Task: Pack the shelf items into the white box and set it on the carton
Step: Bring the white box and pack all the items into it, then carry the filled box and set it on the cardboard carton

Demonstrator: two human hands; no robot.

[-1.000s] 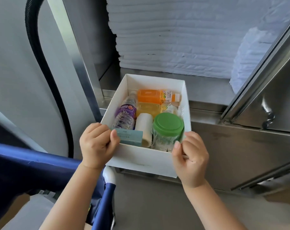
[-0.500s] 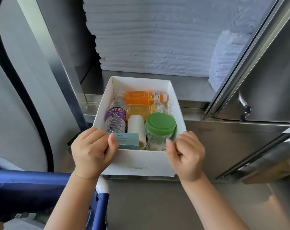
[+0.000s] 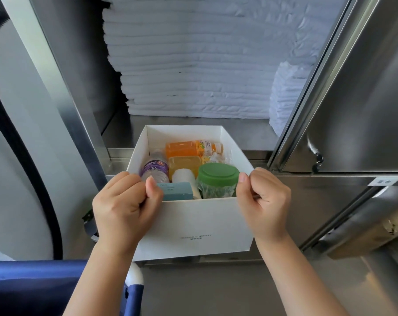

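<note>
Hands grip the full white box (image 3: pixel 193 224): left hand (image 3: pixel 122 208), right hand (image 3: pixel 265 204), so it stays level when carried

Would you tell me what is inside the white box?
The white box holds an orange bottle, a purple-labelled water bottle, a yellow pack, a white roll, a green-lidded jar and a blue packet. Its floor and anything beneath them are covered.
</note>
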